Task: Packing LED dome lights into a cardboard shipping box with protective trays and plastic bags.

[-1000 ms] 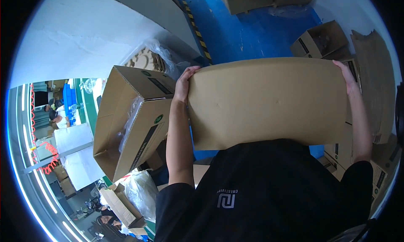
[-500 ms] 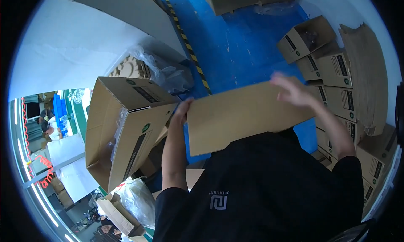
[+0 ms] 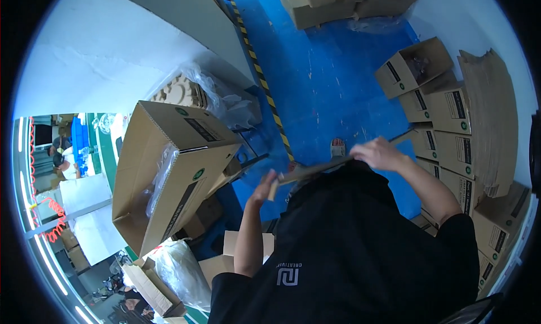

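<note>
A brown cardboard sheet (image 3: 315, 169) is tilted nearly edge-on in front of my torso, its lower part hidden by my black shirt. My left hand (image 3: 261, 190) is at its left end, slightly blurred, with the fingers against the edge. The fingers of my right hand (image 3: 376, 154) are curled over the sheet's right end. To the left of my left hand stands a large open carton (image 3: 183, 191) with clear plastic film (image 3: 160, 180) inside.
Stacked cartons (image 3: 451, 110) and flattened cardboard (image 3: 490, 121) line the right wall. More boxes (image 3: 332, 11) sit at the far end of the blue floor (image 3: 321, 81). A white plastic bag (image 3: 180, 270) and a smaller open box (image 3: 152, 287) lie at lower left.
The cardboard sheet has swung from facing up to nearly edge-on and come closer to my body. My right hand has lowered onto its right end; my left hand has moved nearer me.
</note>
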{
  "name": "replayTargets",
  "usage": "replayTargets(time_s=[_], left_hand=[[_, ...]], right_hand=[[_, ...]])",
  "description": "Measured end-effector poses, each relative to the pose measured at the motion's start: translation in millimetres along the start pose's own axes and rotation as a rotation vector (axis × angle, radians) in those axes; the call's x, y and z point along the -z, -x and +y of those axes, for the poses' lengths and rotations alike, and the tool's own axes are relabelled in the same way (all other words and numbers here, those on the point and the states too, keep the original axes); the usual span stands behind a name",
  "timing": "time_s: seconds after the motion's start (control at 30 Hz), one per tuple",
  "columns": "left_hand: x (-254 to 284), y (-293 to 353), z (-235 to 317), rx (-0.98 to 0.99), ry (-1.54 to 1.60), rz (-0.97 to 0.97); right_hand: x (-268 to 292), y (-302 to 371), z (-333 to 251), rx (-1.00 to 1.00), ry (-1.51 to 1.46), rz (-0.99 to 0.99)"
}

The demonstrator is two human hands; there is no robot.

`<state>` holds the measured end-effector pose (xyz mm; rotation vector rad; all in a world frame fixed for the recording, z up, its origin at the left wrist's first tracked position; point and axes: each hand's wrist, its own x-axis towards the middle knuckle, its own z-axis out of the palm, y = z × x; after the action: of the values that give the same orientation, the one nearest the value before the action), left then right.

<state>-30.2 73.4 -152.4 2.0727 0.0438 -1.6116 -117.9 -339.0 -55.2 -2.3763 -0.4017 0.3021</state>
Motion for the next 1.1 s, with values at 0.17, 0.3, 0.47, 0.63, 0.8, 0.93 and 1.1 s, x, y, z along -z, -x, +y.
replayTargets(time_s=[0.17,0.3,0.47,0.63,0.8,0.93,1.1], left_hand=[[25.9,18.3,-7.8,-0.470,0.667,0.313],[24.4,33.9,25.5,-0.561,1.013,0.173],[35.1,75.6,56.3,-0.757,1.102,0.083],[41.4,99.5,36.1,-0.918,0.620,0.024],[19.1,118.4,77.0,-1.071,0.823,0.183],[7.4,121.6,47.5,-0.902,0.871,0.097],[13.9,128.9,52.2,-0.877,0.838,0.249]], right_hand=[[97.7,-63.4,-32.3,0.012,0.121,0.173],[118.7,-92.9,-59.5,0.193,0.185,0.082],[141.3,-110.1,-63.4,0.102,0.250,0.108],[169.2,-130.7,-84.2,0.113,0.353,0.175],[163.3,-158.6,-68.9,0.184,0.157,0.410],[114.6,-143.5,-44.5,0.108,0.204,0.181],[2.9,-130.0,-26.9,0.152,0.051,0.236]])
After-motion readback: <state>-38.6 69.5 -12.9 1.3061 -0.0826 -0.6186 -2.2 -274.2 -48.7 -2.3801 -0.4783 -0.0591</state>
